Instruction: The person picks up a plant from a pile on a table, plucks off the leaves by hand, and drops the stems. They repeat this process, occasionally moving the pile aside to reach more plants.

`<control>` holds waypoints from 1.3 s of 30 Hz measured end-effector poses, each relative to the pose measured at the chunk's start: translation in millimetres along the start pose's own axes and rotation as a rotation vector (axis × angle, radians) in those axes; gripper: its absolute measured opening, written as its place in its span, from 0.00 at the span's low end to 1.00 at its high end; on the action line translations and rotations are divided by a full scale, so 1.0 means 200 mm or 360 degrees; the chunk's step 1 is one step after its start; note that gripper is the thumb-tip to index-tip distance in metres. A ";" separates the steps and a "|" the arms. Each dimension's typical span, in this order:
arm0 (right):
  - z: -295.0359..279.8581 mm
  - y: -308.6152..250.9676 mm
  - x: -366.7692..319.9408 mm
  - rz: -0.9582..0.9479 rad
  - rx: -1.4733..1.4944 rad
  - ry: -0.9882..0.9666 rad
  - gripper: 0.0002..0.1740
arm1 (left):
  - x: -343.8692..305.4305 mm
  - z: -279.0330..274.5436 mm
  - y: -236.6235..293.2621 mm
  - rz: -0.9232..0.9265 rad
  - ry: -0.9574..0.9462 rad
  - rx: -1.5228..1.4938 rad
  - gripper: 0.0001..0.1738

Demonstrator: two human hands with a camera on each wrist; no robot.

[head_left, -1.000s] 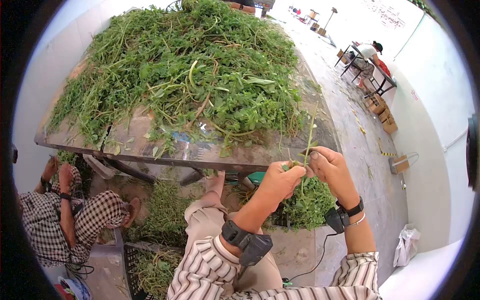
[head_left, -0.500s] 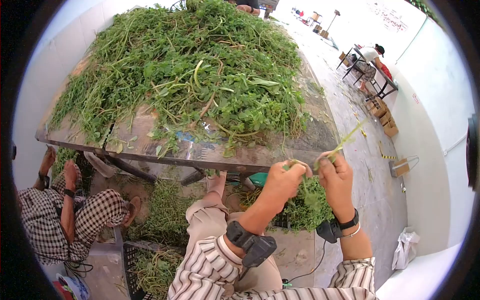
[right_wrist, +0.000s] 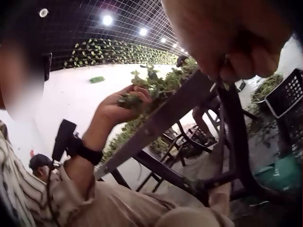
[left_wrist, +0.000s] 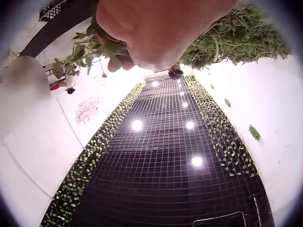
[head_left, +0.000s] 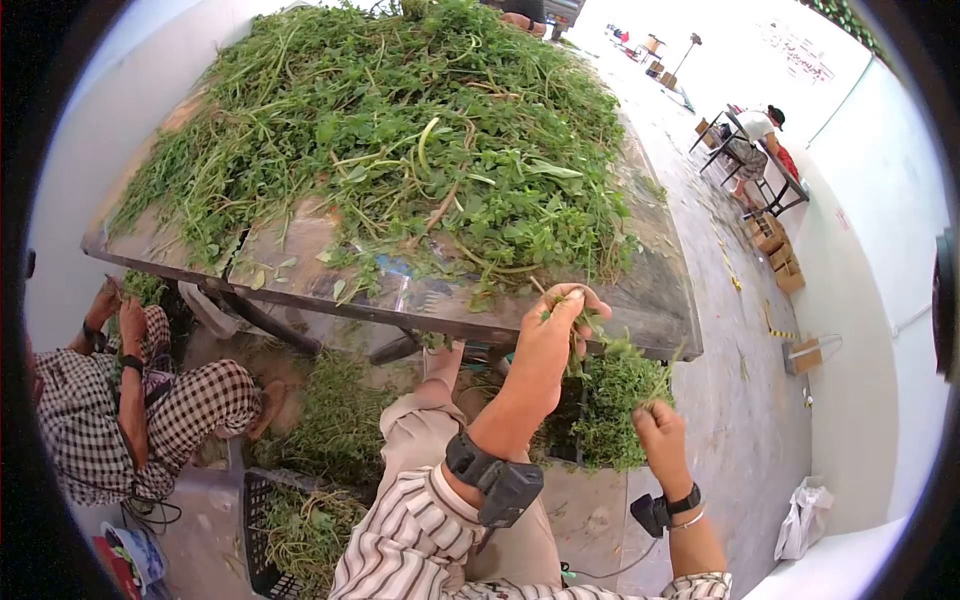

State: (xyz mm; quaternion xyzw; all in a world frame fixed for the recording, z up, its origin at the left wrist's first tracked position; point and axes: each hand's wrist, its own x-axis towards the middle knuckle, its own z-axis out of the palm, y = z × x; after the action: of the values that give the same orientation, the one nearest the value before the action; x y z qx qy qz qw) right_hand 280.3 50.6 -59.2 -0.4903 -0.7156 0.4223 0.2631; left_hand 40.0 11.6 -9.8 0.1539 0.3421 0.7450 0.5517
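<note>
My left hand (head_left: 548, 345) pinches a small bunch of leafy green sprigs (right_wrist: 130, 100) just off the near edge of the table. Its thumb lies uppermost, and leaves hang from the fingers. Lower and to the right, my right hand (head_left: 660, 437) has its fingers curled around a thin green stem (head_left: 660, 385) that sticks up from the fist. Behind that hand, a dark crate heaped with green sprigs (head_left: 612, 400) stands on the floor. A large pile of leafy stems (head_left: 400, 150) covers most of the wooden table (head_left: 650, 310) ahead of me.
A seated person in checkered clothes (head_left: 190, 400) works at the left. Another crate (head_left: 262, 530) with greens stands low at left, and loose greens (head_left: 335, 410) lie on the floor. Farther right are cardboard boxes (head_left: 775, 245), a person bending at a table (head_left: 750, 140), and a white bag (head_left: 803, 515).
My hands were together at a long stem; they have since parted. The right one dropped down toward the crate with a stem piece, while the left rose slightly with its sprigs.
</note>
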 end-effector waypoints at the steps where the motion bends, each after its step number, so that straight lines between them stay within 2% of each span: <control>1: -0.02 0.09 -0.01 0.0012 -0.0190 -0.0154 0.09 | 0.01 -0.01 0.00 0.0051 0.0023 -0.0052 0.08; 2: -0.03 0.13 -0.01 0.0023 -0.0382 -0.0306 0.09 | 0.01 -0.02 0.01 0.0102 0.0043 -0.0105 0.08; 3: -0.02 0.13 -0.01 0.0015 -0.0383 -0.0310 0.09 | 0.01 -0.02 0.01 0.0110 0.0046 -0.0106 0.08; 5: 0.00 0.12 -0.01 -0.0150 -0.0503 -0.0126 0.10 | 0.01 -0.03 0.03 0.0145 0.0183 -0.0247 0.08; 6: -0.01 0.10 0.00 -0.0157 -0.0507 -0.0129 0.10 | 0.02 -0.04 0.03 0.0151 0.0184 -0.0252 0.08; 8: -0.04 0.02 0.07 -0.0171 -0.0385 -0.0015 0.12 | 0.03 -0.06 0.03 0.0463 0.0263 -0.0173 0.08; 11: -0.08 -0.23 0.20 -0.0152 -0.0267 -0.0061 0.11 | 0.06 -0.12 0.01 0.0476 0.0347 -0.0350 0.08; 15: -0.02 -0.62 0.41 -0.0479 -0.0340 -0.0168 0.10 | 0.04 -0.12 0.08 0.0506 0.0451 -0.0650 0.09; 17: 0.06 -0.82 0.51 -0.0834 -0.0498 -0.0266 0.11 | 0.07 -0.14 0.07 0.0577 0.0525 -0.0604 0.10; 21: 0.31 -1.19 0.67 -0.1473 -0.0689 -0.0710 0.11 | 0.06 -0.15 0.09 0.0627 0.0548 -0.0634 0.10; 23: 0.46 -1.23 0.80 -0.1855 -0.0780 -0.0885 0.11 | 0.05 -0.15 0.11 0.0624 0.0554 -0.0636 0.10; 24: 0.53 -1.24 0.86 -0.1862 -0.0777 -0.0882 0.11 | 0.05 -0.15 0.12 0.0606 0.0593 -0.0631 0.10; 26: 0.66 -1.24 0.94 -0.2045 -0.1109 -0.1077 0.13 | 0.05 -0.15 0.13 0.0592 0.0631 -0.0625 0.11; 27: 0.71 -1.23 0.96 -0.2049 -0.1109 -0.1075 0.13 | 0.05 -0.16 0.13 0.0603 0.0638 -0.0652 0.11; 29: 0.79 -1.23 1.00 -0.1881 -0.1382 -0.1294 0.16 | 0.04 -0.16 0.15 0.0625 0.0636 -0.0678 0.11; 31: 0.83 -1.19 1.01 -0.1860 -0.1548 -0.1271 0.20 | 0.02 -0.16 0.17 0.0575 0.0660 -0.0691 0.10; 33: 0.84 -1.17 1.01 -0.1697 -0.1452 -0.1239 0.21 | 0.02 -0.18 0.17 0.0590 0.0634 -0.0691 0.10; 35: 0.80 -1.16 1.01 -0.1766 -0.1358 -0.1241 0.22 | 0.03 -0.20 0.18 0.0595 0.0621 -0.0691 0.10; 37: 0.71 -1.19 0.95 -0.1865 -0.0790 -0.1045 0.22 | 0.02 -0.20 0.19 0.0571 0.0602 -0.0735 0.10; 38: 0.67 -1.20 0.94 -0.2015 -0.0774 -0.0859 0.22 | 0.02 -0.21 0.19 0.0576 0.0594 -0.0745 0.10; 39: 0.61 -1.22 0.90 -0.2020 -0.0785 -0.0862 0.22 | 0.02 -0.21 0.19 0.0578 0.0586 -0.0773 0.10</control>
State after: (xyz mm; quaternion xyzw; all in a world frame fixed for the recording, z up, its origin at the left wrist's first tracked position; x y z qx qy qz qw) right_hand -2.5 135.6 82.0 0.0954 -0.9761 0.1216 0.1529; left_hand -15.1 -5.1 -14.4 -0.0603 0.2157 0.9057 0.3599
